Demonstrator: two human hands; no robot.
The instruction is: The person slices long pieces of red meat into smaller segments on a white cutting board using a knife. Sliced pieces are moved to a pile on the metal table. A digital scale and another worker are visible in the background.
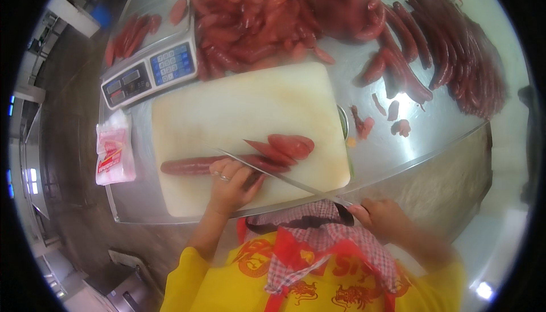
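A long dark red sausage (pixel 183 167) lies across the white cutting board (pixel 239 107). My left hand (pixel 232 186), with a ring on one finger, presses on the sausage with curled fingers and holds it against the board. In my right hand (pixel 380 216), past the board's near right corner, is the handle of a long knife (pixel 296 184). Its thin blade slants up and left across the sausage, right beside my left fingertips. Several long slanted sausage slices (pixel 290 146) rest just beyond the blade, overlapping one another.
A digital scale (pixel 149 73) with slices on its pan stands at the far left. Behind the board is a big heap of slices (pixel 244 28). Whole sausages (pixel 455 50) pile up at the far right, near scraps (pixel 364 123). A pack of plastic bags (pixel 115 150) lies left of the board.
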